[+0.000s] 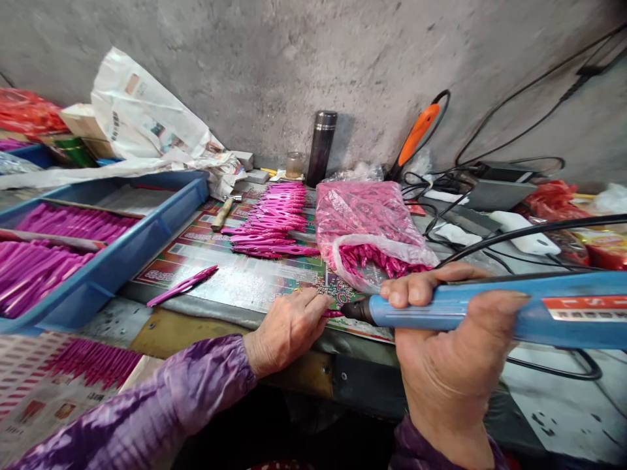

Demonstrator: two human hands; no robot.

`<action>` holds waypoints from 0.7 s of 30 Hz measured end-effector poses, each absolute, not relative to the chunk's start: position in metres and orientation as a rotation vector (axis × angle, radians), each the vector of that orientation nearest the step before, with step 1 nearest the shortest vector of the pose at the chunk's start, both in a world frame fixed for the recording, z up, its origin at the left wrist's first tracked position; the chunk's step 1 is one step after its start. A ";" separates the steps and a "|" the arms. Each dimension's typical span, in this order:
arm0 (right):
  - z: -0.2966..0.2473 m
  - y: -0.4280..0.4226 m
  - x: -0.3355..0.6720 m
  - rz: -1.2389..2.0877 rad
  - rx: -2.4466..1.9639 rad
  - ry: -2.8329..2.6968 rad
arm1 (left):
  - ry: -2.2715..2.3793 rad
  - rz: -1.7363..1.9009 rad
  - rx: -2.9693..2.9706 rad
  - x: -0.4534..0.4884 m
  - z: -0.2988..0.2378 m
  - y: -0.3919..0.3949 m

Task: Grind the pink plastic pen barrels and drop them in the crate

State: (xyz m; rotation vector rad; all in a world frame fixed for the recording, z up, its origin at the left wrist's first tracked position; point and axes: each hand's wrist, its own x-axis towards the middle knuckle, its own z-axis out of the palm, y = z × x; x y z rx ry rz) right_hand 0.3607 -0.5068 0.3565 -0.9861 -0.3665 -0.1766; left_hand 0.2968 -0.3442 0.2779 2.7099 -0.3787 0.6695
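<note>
My right hand (448, 365) is wrapped round a blue electric screwdriver (531, 331), held nearly level with its black nose pointing left. The nose meets the end of a slim magenta plastic piece (333, 314) at the bench's front edge. Closed fingers of my left hand (294, 326) grip that piece and cover most of it. Tiny metal screws (329, 284) lie scattered just behind. A single magenta piece (183, 285) rests to the left of my left hand. Farther back is a row of similar pieces (274, 219), beside a clear plastic bag (369, 209) full of pink parts.
A blue divided tray (161, 225) with magenta parts stands left. A small wooden-handled tool (224, 214) lies near the row. Against the wall are a dark flask (322, 149), a glass jar (294, 165) and an orange-handled tool (418, 134). Black cables (526, 230) cross the right side.
</note>
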 end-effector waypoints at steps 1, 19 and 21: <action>0.356 -0.507 0.361 -0.176 -0.985 -0.366 | -0.381 0.658 2.720 0.297 0.278 -0.344; 0.355 -0.512 0.361 -0.192 -0.995 -0.340 | -0.441 0.624 2.789 0.296 0.278 -0.342; 0.354 -0.513 0.361 -0.190 -0.990 -0.337 | -0.444 0.604 2.795 0.295 0.277 -0.342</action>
